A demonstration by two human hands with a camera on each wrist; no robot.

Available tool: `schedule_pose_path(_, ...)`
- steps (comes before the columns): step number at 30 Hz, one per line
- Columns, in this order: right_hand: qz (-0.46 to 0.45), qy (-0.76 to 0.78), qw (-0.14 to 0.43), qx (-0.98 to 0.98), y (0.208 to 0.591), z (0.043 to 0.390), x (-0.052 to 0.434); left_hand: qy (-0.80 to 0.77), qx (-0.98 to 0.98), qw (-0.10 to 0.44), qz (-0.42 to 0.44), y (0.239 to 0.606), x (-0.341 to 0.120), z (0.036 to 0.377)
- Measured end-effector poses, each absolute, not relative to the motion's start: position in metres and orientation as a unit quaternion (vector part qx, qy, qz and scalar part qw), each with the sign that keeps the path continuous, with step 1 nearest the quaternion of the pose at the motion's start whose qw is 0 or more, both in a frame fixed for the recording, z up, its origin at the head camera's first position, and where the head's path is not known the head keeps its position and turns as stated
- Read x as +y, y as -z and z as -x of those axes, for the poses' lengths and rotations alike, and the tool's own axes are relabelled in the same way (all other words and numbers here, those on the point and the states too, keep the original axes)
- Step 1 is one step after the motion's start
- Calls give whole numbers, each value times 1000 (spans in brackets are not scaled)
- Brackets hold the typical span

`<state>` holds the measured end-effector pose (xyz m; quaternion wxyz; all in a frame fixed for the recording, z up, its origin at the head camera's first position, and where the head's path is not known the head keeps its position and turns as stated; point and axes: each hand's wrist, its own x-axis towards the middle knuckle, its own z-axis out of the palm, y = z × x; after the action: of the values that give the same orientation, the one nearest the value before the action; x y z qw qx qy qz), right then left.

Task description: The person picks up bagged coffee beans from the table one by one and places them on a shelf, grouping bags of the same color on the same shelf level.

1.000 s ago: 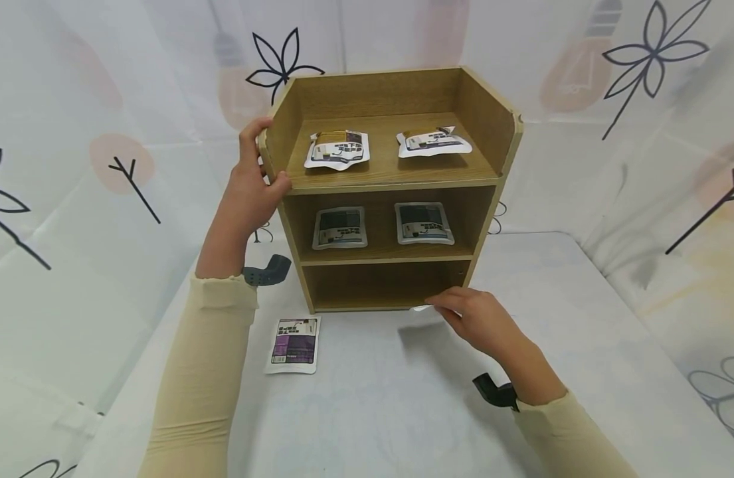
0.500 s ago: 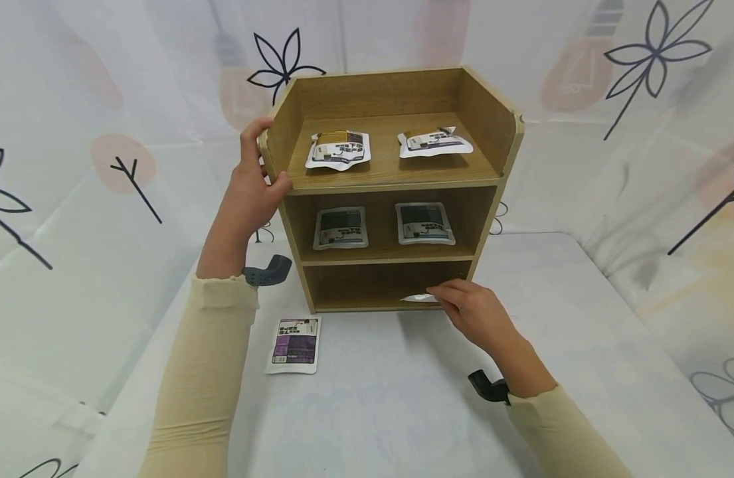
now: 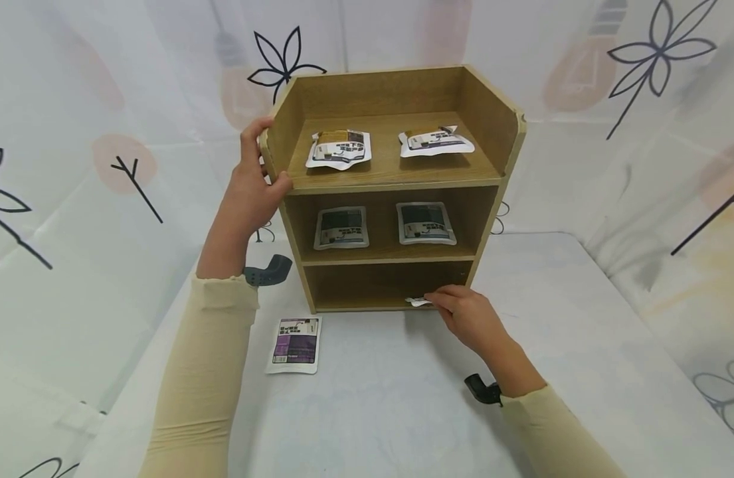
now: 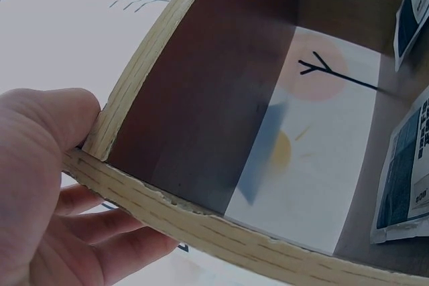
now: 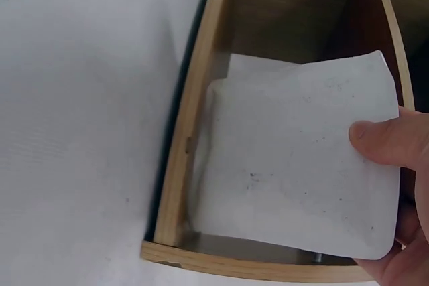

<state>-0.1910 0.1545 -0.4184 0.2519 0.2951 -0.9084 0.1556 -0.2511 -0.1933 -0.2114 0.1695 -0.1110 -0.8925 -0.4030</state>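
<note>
Top and middle tiers of the wooden shelf [image 3: 486,119] each hold two packets. Bottom tier: my right hand [image 3: 471,317] pinches a white packet [image 5: 295,159], half inside at frame centre, blank face up, slightly crumpled. Purple packet [image 3: 295,344] waits lower left on the table [image 3: 582,345]. My left hand [image 3: 250,182] grips the shelf's upper-left edge.

White flat packet [image 5: 295,165] blank side up; halfway inside shelf's [image 3: 396,179] bottom compartment.
</note>
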Motion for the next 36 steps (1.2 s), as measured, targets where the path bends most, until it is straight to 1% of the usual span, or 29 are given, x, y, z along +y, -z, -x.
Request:
schedule_pose_path(8, -293, -156, 213, -919, 425, 190, 152, 408, -888, 175, 120, 212, -194, 252)
schedule_pose_path(15, -259, -154, 157, -941, 431, 193, 148, 409, -888, 172, 117, 212, -194, 251)
schedule_pose_path(18, -252, -153, 142, -945, 433, 195, 147, 408, -889, 171, 117, 212, -194, 251)
schedule_pose_path(36, -265, -122, 139, -946, 442, 213, 141, 406, -891, 171, 114, 212, -195, 251)
